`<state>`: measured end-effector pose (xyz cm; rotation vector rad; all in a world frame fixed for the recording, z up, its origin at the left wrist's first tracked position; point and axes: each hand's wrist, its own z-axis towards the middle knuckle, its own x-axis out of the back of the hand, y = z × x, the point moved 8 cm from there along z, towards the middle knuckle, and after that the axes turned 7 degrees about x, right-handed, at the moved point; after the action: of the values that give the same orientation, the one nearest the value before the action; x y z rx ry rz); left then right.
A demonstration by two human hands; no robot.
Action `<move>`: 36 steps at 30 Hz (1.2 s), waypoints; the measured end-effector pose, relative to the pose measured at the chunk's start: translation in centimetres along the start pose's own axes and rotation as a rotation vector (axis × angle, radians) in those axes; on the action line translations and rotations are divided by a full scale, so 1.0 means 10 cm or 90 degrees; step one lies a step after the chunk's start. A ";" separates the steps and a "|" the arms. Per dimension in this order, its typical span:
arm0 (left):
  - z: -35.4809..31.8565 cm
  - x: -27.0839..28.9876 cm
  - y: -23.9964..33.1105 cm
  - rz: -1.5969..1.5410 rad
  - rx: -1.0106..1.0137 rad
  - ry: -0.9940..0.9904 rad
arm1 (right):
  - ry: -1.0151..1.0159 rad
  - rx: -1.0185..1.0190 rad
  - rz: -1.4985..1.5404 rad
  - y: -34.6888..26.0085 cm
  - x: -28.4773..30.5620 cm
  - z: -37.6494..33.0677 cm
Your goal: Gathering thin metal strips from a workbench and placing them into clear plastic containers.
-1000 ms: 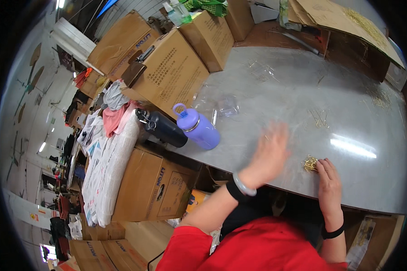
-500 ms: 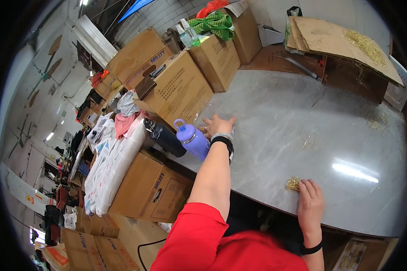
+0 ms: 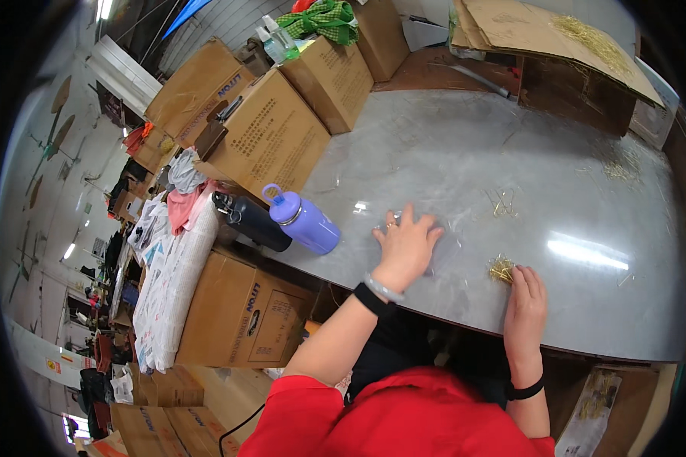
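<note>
Head view, read left to right: I count two bottles lying on the grey table, one black bottle and one purple bottle, touching each other near the table's left edge. Compared with half a second ago, the left hand has drawn back from beside the purple bottle and now lies open, palm down, on one clear plastic bag. The right hand has hardly shifted; its fingers are loosely curled, touching one small pile of gold clips. I judge the work has moved to the bag. One looser scatter of clips lies farther back.
</note>
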<state>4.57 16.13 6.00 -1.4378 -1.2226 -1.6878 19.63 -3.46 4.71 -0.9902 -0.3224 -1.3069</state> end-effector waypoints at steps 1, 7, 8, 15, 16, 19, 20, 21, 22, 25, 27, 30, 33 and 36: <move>-0.05 -0.05 -0.04 -0.003 -0.002 -0.002 | 0.003 -0.001 -0.001 -0.01 0.00 0.00; -0.34 0.62 0.09 -0.089 -0.208 0.292 | -0.020 0.027 -0.037 -0.04 0.02 -0.02; -0.45 0.72 0.18 -0.144 -0.246 0.247 | -0.023 0.020 -0.046 -0.03 0.03 -0.02; -1.48 0.26 0.32 -0.389 -0.548 -0.097 | -0.067 0.026 -0.072 -0.07 -0.01 0.01; -1.53 0.20 0.26 -0.394 -0.548 -0.103 | -0.066 0.028 -0.084 -0.09 -0.01 0.02; -1.55 0.15 0.02 -0.247 -0.528 0.018 | -0.039 0.050 -0.137 -0.15 -0.02 0.06; -1.55 0.19 -0.06 -0.248 -0.495 0.057 | -0.044 0.046 -0.140 -0.17 -0.04 0.09; -1.54 0.23 -0.14 -0.249 -0.462 0.096 | -0.043 0.045 -0.144 -0.22 -0.06 0.12; -1.56 0.24 -0.22 -0.227 -0.429 0.130 | -0.042 0.043 -0.148 -0.27 -0.08 0.13; -1.68 0.08 -0.47 -0.294 -0.278 0.081 | -0.050 0.075 -0.130 -0.41 -0.18 0.11; -1.82 -0.04 -0.59 -0.251 -0.262 0.068 | -0.061 0.083 -0.123 -0.46 -0.24 0.08; -1.89 -0.25 -0.68 -0.138 -0.241 0.006 | -0.075 0.096 -0.112 -0.56 -0.27 0.05; -1.83 -0.42 -0.58 -0.185 -0.301 -0.059 | -0.086 0.103 -0.115 -0.63 -0.29 0.03; -1.82 -0.50 -0.42 -0.198 -0.341 -0.043 | -0.088 0.126 -0.107 -0.72 -0.29 0.04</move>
<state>-5.46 0.67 0.31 -1.6807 -1.1206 -2.3261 12.40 -0.86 5.98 -0.9015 -0.6401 -1.3304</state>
